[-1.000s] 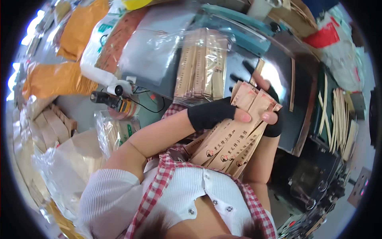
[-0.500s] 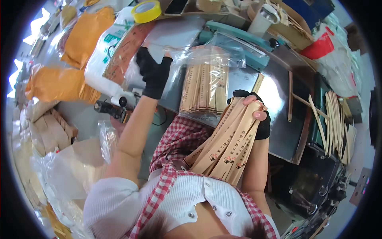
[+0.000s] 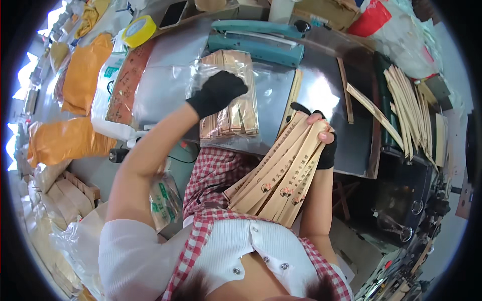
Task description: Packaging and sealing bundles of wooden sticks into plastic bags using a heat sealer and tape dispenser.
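My right hand [image 3: 326,143], in a black fingerless glove, grips the upper ends of a fanned bundle of printed paper chopstick sleeves [image 3: 276,175]. Their lower ends spread down against my apron. On the table lies a clear plastic bag [image 3: 165,93] with a stack of similar sleeves [image 3: 228,123] inside. Over this stack is my left hand [image 3: 219,94], also gloved in black, back upward and fingers curled under. Its fingertips are hidden, so what they hold does not show. One more sleeve [image 3: 290,103] lies on the table beside my right hand.
A teal bag sealer [image 3: 258,45] stands along the table's back. Yellow tape [image 3: 139,31] and a phone [image 3: 173,14] lie at the back left. Loose wooden strips [image 3: 409,110] are piled at the right. Orange packages [image 3: 85,75] and plastic bags crowd the left.
My left hand has swung right and down, from the bag's far left part to over the bagged stack. My right hand still holds the fanned sleeves. The view has shifted.
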### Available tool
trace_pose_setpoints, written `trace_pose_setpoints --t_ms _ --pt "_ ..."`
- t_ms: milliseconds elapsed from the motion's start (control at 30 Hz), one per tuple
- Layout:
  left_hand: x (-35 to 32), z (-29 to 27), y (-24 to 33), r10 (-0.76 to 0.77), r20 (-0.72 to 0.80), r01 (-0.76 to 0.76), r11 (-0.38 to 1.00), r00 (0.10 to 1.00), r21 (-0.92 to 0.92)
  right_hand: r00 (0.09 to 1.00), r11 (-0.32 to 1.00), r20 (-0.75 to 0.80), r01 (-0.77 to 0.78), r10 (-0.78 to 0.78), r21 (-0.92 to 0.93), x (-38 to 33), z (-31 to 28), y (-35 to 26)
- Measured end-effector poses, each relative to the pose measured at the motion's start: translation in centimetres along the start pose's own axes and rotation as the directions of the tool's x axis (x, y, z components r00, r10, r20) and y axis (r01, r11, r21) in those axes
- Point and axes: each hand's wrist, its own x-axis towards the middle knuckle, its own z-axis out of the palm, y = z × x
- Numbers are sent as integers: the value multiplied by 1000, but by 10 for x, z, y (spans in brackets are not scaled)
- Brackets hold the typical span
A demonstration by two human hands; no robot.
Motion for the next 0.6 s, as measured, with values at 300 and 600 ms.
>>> trace_pose_setpoints --t_ms 300,600 --pt "-43 -57 43 -417 -239 368 902 877 -225 995 995 4 -98 98 -12 17 -23 12" --pt "-15 8 62 -689 -30 650 697 724 -301 998 995 -47 -40 36 -89 6 -17 6"
